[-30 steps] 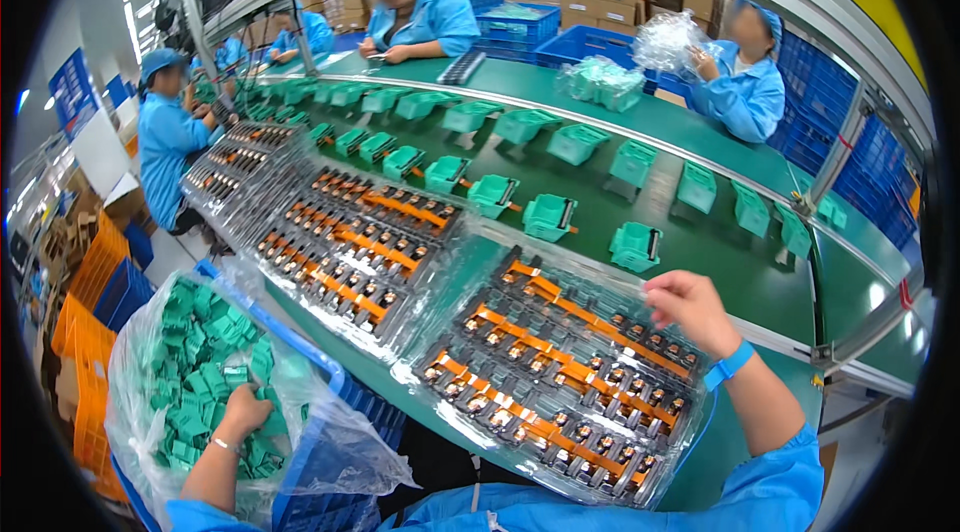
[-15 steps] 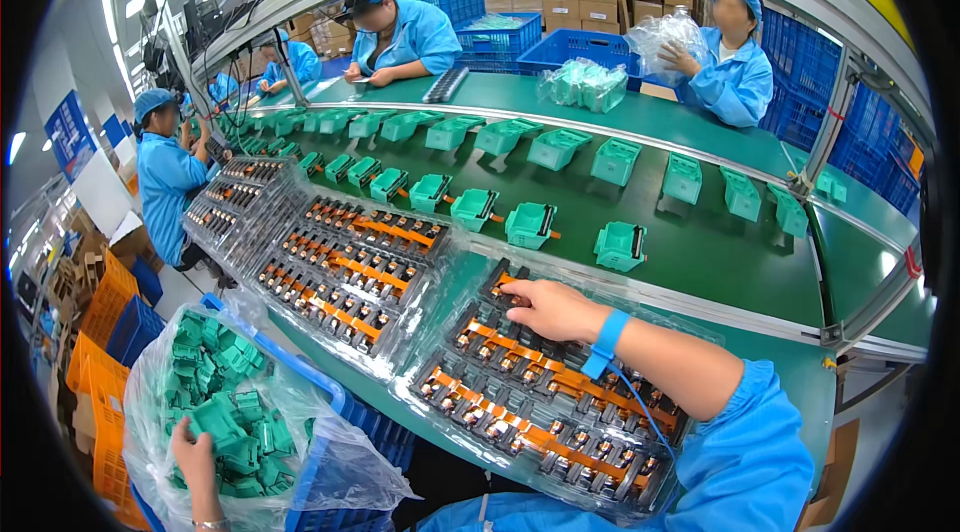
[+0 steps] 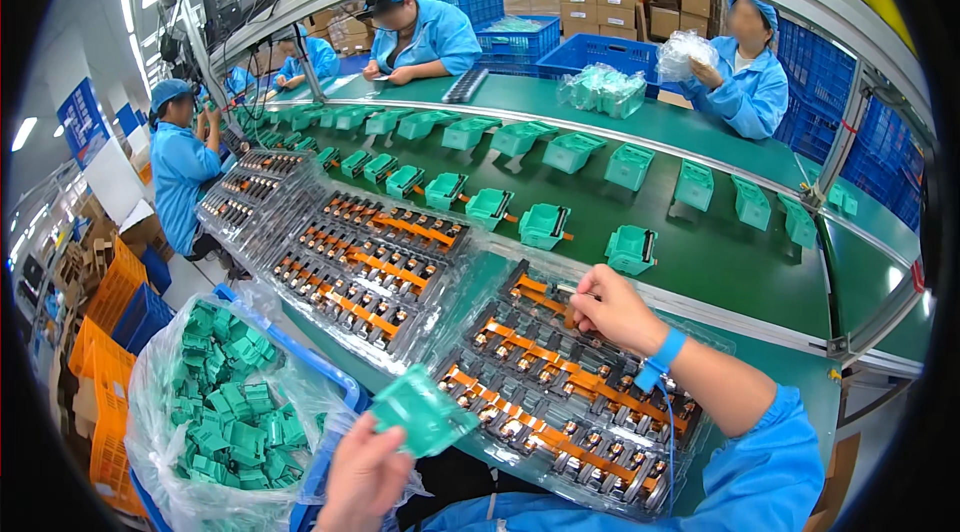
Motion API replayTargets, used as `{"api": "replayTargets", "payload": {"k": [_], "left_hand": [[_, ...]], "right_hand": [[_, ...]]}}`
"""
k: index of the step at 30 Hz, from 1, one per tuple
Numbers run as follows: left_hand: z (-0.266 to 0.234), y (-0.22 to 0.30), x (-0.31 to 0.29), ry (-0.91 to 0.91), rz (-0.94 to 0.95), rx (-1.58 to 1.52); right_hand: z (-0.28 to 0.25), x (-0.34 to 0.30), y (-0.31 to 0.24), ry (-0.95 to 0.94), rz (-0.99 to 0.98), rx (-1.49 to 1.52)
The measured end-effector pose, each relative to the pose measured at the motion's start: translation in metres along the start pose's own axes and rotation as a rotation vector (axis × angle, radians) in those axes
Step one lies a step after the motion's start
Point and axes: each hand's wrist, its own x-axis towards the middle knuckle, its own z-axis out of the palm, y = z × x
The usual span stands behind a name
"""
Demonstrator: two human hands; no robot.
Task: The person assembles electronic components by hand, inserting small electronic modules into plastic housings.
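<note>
My left hand [image 3: 362,472] grips a green plastic housing [image 3: 425,414] by its edge, in front of me between the bagged crate and the near tray. The housing looks blurred. My right hand [image 3: 622,310], a blue strap round its wrist, is over the far side of a clear plastic tray [image 3: 528,468]. Its thumb and fingers are pinched together; what lies between them is too small to make out. Rows of small dark parts with orange ribbon cables [image 3: 545,369] fill this tray. More green housings [image 3: 245,432] lie loose in the crate's clear bag.
A blue crate [image 3: 348,390] lined with the bag stands at my left. Beyond the trays, green housings [image 3: 630,248] sit in rows on a green conveyor [image 3: 730,267]. Another filled tray [image 3: 350,272] lies further left. Metal frame bars cross above; co-workers sit opposite. A blue cord hangs from my wrist strap.
My left hand has come out of the bagged crate, rightward, with a green housing. My right hand has shifted right and lifted from the tray's far corner, fingers now pinched. The view has shifted slightly.
</note>
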Motion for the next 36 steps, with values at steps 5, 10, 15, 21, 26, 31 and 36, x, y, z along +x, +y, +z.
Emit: {"api": "replayTargets", "payload": {"k": [5,10,15,21,26,31,36], "left_hand": [[0.023,-0.045,0.033,-0.132,-0.13,-0.05],[0.041,-0.078,0.051,-0.16,-0.121,0.086],[0.051,-0.105,0.057,-0.187,0.067,0.235],[0.049,-0.107,0.057,-0.209,0.062,0.298],[0.05,-0.106,0.059,-0.206,0.018,0.279],[0.052,-0.105,0.057,-0.229,0.011,0.31],[0.05,-0.107,0.056,-0.266,0.012,0.333]], "right_hand": [[-0.018,-0.067,-0.02,-0.04,-0.032,0.441],[-0.017,-0.111,-0.009,0.175,-0.284,0.491],[-0.007,-0.127,-0.004,0.169,-0.341,0.427],[-0.003,-0.122,-0.002,0.282,-0.445,0.06],[0.0,-0.12,-0.002,0.292,-0.492,-0.08],[0.001,-0.118,0.0,0.262,-0.444,-0.116],[0.004,-0.115,0.008,0.205,-0.343,-0.054]]}}
